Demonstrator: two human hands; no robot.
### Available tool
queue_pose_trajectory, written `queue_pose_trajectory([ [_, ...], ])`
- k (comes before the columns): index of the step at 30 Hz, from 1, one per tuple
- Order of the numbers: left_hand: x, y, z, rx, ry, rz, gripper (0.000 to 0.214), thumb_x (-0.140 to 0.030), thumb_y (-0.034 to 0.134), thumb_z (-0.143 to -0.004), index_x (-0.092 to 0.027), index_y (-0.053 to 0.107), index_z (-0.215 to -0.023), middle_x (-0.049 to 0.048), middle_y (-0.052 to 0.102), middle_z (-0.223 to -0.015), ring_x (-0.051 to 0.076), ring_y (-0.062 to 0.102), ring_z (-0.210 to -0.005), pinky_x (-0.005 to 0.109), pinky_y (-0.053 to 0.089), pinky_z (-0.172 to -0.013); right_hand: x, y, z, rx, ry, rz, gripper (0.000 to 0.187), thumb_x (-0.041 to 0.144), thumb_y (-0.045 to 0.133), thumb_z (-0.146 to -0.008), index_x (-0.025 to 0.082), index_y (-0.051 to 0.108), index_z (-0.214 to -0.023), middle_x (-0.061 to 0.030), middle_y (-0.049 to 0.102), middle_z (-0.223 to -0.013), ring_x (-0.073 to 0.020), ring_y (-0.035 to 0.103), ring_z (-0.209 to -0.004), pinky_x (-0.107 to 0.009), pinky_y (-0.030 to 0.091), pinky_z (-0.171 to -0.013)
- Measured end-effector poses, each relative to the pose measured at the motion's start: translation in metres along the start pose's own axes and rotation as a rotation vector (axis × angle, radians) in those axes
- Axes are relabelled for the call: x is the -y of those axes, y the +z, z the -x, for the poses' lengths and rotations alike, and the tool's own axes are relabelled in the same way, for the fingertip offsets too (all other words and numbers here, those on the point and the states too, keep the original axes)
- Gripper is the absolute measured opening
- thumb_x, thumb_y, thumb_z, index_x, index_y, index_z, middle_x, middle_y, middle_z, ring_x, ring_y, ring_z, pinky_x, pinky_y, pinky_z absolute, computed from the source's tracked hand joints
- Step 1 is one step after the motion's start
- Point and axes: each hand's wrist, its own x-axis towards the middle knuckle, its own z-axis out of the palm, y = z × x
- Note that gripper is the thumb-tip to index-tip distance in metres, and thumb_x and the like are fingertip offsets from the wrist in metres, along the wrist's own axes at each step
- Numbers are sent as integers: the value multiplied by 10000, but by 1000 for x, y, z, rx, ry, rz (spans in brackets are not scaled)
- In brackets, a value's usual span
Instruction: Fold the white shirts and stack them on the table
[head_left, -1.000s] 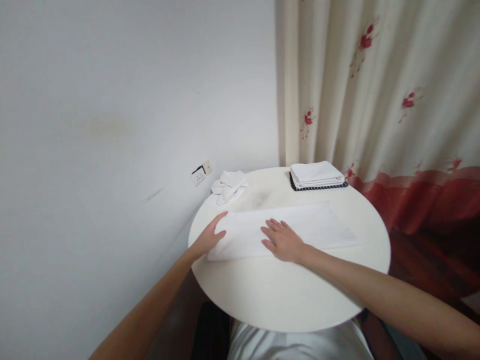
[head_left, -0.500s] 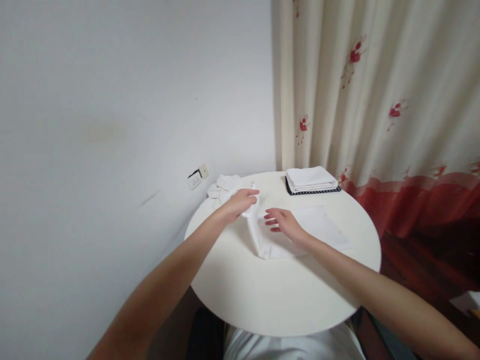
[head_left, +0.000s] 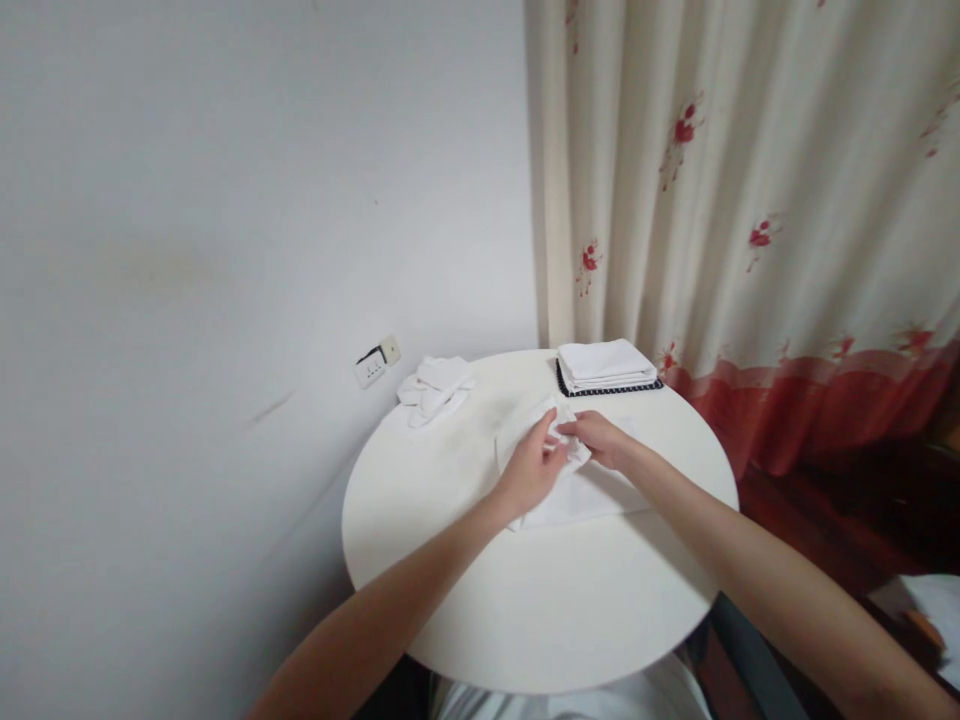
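Observation:
A white cloth lies on the round white table in front of me, with its left part lifted and bunched between my hands. My left hand is closed on the raised edge, thumb and fingers curled round it. Close beside it, my right hand pinches the same raised part from the right. The rest of the cloth spreads flat on the tabletop under my right wrist. Some of the gripped edge is hidden behind the fingers.
A crumpled white cloth heap sits at the table's back left, near a wall socket. At the back right, folded white cloths lie stacked on a black-and-white dotted item. A curtain hangs behind.
My left hand has moved right with the cloth's left edge, folding it over toward the middle. My right hand, open before, has closed on the cloth. The view has shifted slightly.

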Motion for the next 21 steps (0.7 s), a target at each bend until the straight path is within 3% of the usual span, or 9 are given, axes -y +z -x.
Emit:
queue_pose_trajectory([
  [3,4,-2,32,-40,250,-437,778,-257,713,-837,-273,373,-1537,103,426,-1555,336,394,-1393,531,286,-1176,4,0,-2,7,-23,-13,55,115,697,-746,127,678,-796,-11,665,-583,-129,583,-491,-214,431,-478],
  [7,21,-14,61,-142,203,-665,856,-62,668,-794,-345,354,-1539,79,460,-1496,326,399,-1365,528,301,-1152,19,0,3,4,-59,-5,105,89,680,-748,132,691,-843,-43,717,-665,-149,643,-575,-232,501,-543],
  [13,47,-12,61,-327,44,-387,880,-74,630,-808,-337,260,-1563,84,421,-1314,239,521,-1207,401,439,-1053,53,1,3,4,-122,-19,97,102,717,-772,144,686,-854,-39,728,-700,-136,646,-609,-231,524,-589],
  [17,45,-1,49,-391,5,-218,909,-103,665,-794,-321,225,-1559,88,407,-1294,228,529,-1183,357,475,-985,76,10,9,10,-163,-45,94,81,711,-784,141,681,-849,-27,716,-696,-125,638,-613,-226,530,-603],
  [21,40,4,43,-396,11,-196,935,-2,600,-756,-313,240,-1562,86,427,-1249,230,516,-1196,366,464,-1012,85,10,14,-4,-190,-20,105,55,659,-810,135,690,-870,-38,722,-721,-131,645,-633,-233,533,-607],
])
